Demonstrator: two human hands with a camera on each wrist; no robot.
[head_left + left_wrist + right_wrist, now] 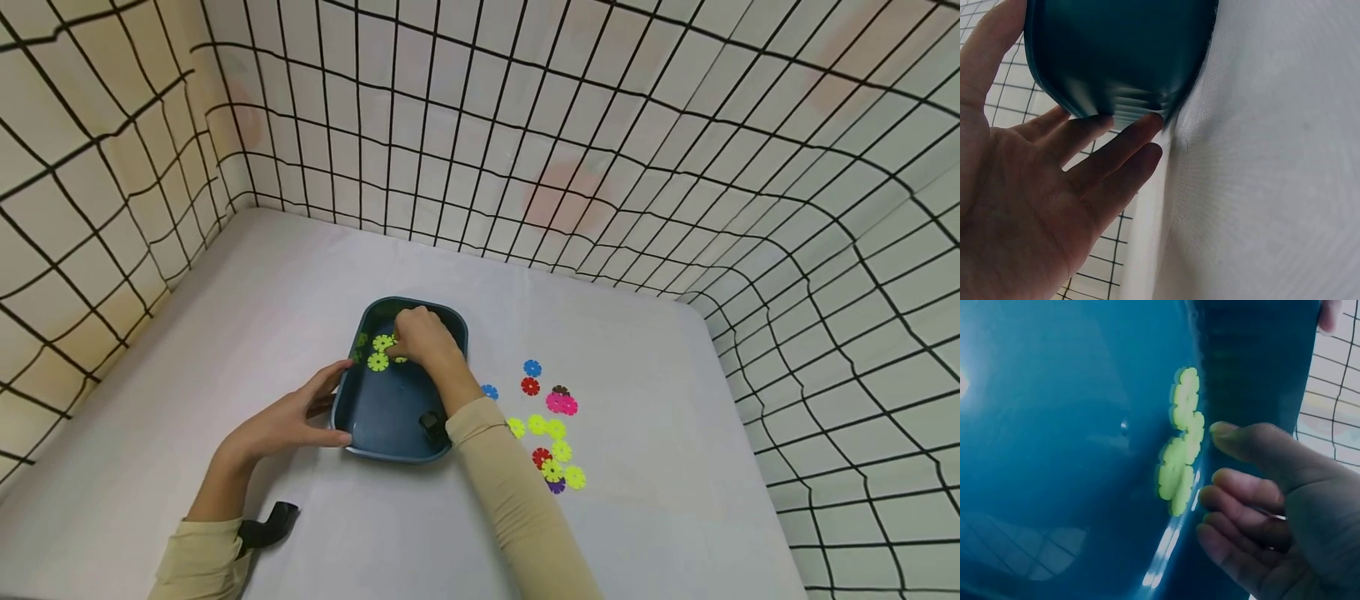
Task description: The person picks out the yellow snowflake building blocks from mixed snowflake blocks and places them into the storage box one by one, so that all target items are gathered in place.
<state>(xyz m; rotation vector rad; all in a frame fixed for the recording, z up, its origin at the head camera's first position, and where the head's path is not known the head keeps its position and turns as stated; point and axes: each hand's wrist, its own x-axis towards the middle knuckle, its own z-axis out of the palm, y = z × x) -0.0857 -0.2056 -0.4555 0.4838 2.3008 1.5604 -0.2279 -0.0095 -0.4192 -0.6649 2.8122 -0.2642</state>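
A dark blue-green tray (386, 408) sits on the white cloth. Several yellow-green notched, flower-shaped discs (378, 362) lie on its floor near the far end. My left hand (281, 421) rests against the tray's left side, its thumb at the near corner; in the left wrist view its fairly straight fingers (1125, 147) touch the outer wall. Inside the tray is my right hand (423, 337), beside the discs. In the right wrist view, loosely bent fingers (1235, 500) and the thumb stand apart with nothing between them, close to the clustered discs (1175, 462).
To the right of the tray lie loose discs: blue (532, 367), red (530, 386), pink (561, 403), purple (557, 486) and several more yellow-green ones (561, 451). Black wire mesh (465, 125) walls the surface at the back and sides.
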